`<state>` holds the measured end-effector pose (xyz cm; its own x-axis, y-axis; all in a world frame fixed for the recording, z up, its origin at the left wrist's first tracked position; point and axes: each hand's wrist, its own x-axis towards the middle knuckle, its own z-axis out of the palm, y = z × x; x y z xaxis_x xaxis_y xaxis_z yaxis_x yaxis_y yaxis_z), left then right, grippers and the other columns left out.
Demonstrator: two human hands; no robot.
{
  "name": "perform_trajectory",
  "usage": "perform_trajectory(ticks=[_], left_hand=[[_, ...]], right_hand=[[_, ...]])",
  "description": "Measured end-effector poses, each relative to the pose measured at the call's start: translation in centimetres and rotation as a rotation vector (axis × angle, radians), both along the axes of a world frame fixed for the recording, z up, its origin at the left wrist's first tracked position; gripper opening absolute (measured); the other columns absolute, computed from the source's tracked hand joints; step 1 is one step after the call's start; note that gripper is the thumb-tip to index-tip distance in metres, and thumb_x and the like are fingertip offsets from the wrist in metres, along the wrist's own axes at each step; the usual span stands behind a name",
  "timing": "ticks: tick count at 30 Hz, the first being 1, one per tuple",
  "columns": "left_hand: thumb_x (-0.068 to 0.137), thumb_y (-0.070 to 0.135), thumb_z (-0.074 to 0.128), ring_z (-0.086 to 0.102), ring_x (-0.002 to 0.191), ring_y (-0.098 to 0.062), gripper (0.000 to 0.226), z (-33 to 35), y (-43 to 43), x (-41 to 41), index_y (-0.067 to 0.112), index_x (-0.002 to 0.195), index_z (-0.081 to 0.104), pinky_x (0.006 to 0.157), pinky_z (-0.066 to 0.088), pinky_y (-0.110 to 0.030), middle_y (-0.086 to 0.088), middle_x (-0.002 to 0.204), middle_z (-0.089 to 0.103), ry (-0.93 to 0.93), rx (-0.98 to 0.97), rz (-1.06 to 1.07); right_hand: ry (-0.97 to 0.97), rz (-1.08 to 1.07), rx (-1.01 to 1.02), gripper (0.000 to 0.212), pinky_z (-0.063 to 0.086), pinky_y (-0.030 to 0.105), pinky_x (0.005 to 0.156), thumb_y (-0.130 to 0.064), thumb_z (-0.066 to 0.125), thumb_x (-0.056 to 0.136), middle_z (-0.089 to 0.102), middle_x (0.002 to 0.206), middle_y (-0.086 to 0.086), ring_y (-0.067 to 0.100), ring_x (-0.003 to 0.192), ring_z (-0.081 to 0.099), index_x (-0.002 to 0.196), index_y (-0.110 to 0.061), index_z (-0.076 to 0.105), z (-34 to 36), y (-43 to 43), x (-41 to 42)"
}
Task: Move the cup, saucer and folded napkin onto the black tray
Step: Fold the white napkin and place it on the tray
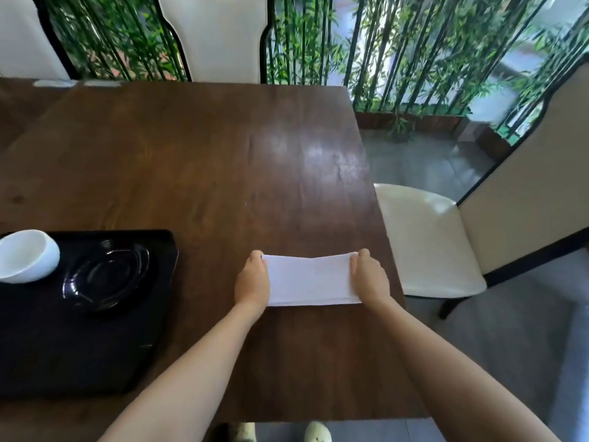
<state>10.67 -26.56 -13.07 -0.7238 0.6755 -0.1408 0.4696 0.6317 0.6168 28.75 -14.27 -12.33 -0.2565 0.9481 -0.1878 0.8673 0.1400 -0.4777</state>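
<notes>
Both hands, left hand point(252, 280) and right hand point(369, 277), pinch the folded napkin point(310, 280) at lower centre; uneven lifting could unfold it before reaching the black tray point(79, 355)

Dark brown wooden table point(207, 161), visible grain, a pale sheen of reflected light toward its far right part. Cream-seated chair point(427, 240) with black frame stands just beside the table's right edge, backrest upright. Second cream chair back point(216, 36) at the far edge; part of a third point(22, 36) at far left. Green bamboo screen point(398, 52) behind, set in a low wooden planter point(411, 121). Grey tiled floor point(424, 161). Two pale shoes point(317, 432) below the near edge.
</notes>
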Motion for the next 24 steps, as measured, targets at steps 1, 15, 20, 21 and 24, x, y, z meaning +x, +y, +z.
perform_trajectory(ticks=[1, 15, 20, 21, 24], left_hand=[[0.098, 0.020, 0.031, 0.056, 0.096, -0.035, 0.026, -0.1, -0.1, 0.0, 0.010, 0.116, 0.046, 0.076, 0.044, -0.040, -0.014, 0.119, 0.054, 0.024, -0.032, -0.021], [0.100, 0.028, 0.020, 0.007, 0.144, -0.014, 0.050, -2.8, 0.5, 5.4, 0.020, 0.148, 0.010, 0.114, 0.010, -0.031, 0.005, 0.158, 0.010, 0.399, -0.160, -0.703], [0.095, 0.032, 0.026, 0.017, 0.140, -0.015, 0.056, -2.3, 1.3, 5.1, 0.019, 0.148, 0.015, 0.110, 0.018, -0.035, 0.006, 0.157, 0.016, 0.371, -0.179, -0.711], [0.095, 0.033, 0.027, 0.017, 0.140, -0.015, 0.056, -2.2, 1.3, 5.1, 0.019, 0.148, 0.015, 0.110, 0.018, -0.036, 0.006, 0.157, 0.016, 0.365, -0.188, -0.713], [0.094, 0.031, 0.035, 0.019, 0.140, -0.017, 0.056, -1.7, 1.4, 4.6, 0.020, 0.147, 0.018, 0.111, 0.019, -0.036, 0.006, 0.157, 0.018, 0.279, -0.172, -0.723]], right_hand=[[-0.015, -0.004, 0.012, 0.030, 0.034, 0.039, 0.068, -0.024, 0.023, 0.098, 0.063, 0.103, 0.023, 0.041, 0.095, 0.059, 0.097, -0.003, 0.044, -0.2, -0.2, 0.0], [0.016, -0.047, 0.064, 0.030, 0.035, 0.036, 0.064, -0.027, 0.029, 0.098, 0.065, 0.098, 0.019, 0.040, 0.088, 0.060, 0.102, -0.004, 0.047, 0.0, -1.2, 0.9], [0.101, -0.068, 0.093, 0.029, 0.035, 0.036, 0.064, -0.028, 0.035, 0.097, 0.066, 0.097, 0.019, 0.041, 0.090, 0.059, 0.103, -0.003, 0.050, 1.2, -1.7, 0.9], [0.128, -0.074, 0.089, 0.029, 0.035, 0.035, 0.064, -0.028, 0.037, 0.097, 0.066, 0.097, 0.019, 0.041, 0.090, 0.059, 0.102, -0.003, 0.051, 1.6, -1.7, 0.7], [0.188, -0.082, 0.053, 0.030, 0.035, 0.033, 0.066, -0.030, 0.040, 0.095, 0.066, 0.101, 0.017, 0.037, 0.092, 0.060, 0.105, -0.004, 0.053, 2.8, -1.8, 0.1]])
